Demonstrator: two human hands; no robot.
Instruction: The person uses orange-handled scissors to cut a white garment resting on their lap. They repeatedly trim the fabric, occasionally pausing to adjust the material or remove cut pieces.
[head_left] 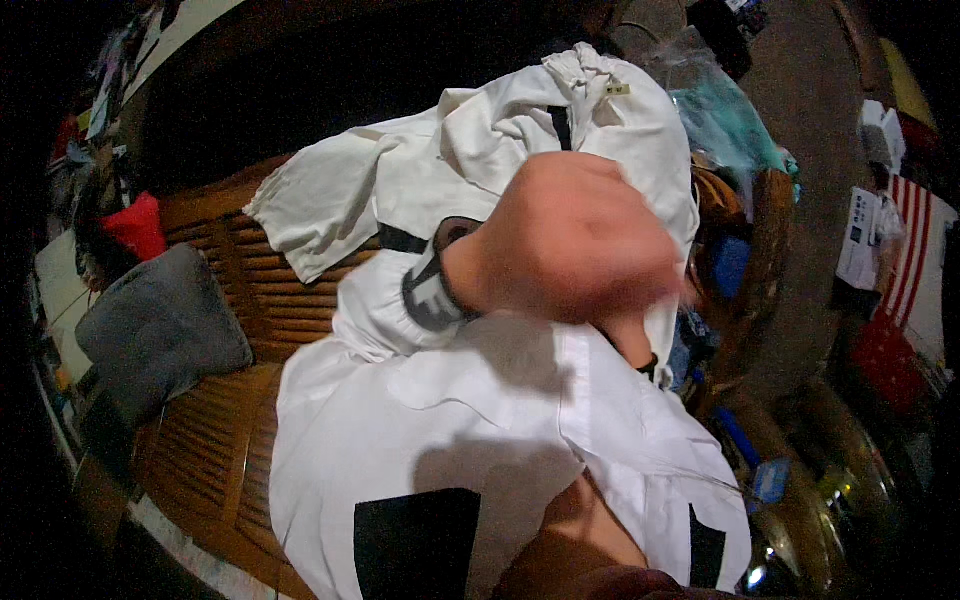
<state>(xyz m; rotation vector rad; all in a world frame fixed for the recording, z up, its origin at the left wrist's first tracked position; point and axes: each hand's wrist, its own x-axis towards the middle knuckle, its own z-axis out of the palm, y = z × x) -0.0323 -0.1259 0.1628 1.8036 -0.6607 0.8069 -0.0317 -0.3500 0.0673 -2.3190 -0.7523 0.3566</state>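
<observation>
My left hand (560,240) is raised at the middle, its back turned up and its fingers curled under, slightly blurred. A dark and grey band (432,290) circles its wrist above a gathered white cuff (372,310). Mostly hidden beneath it is my right hand (628,340), with a dark band at the wrist; its fingers do not show. What lies between the hands is hidden. Beyond them a white cloth garment (410,140) with black strips lies spread and creased. Its far end is bunched beside a small pale tag (617,90). White clothing with black patches (400,420) covers my body.
A brown slatted wooden bench (295,315) lies under the garment. On its left are a grey cushion (165,315) and a red cloth item (133,226). To the right are a teal-tinted plastic bag (725,115), a white box (858,238) and a red-and-white striped item (910,250).
</observation>
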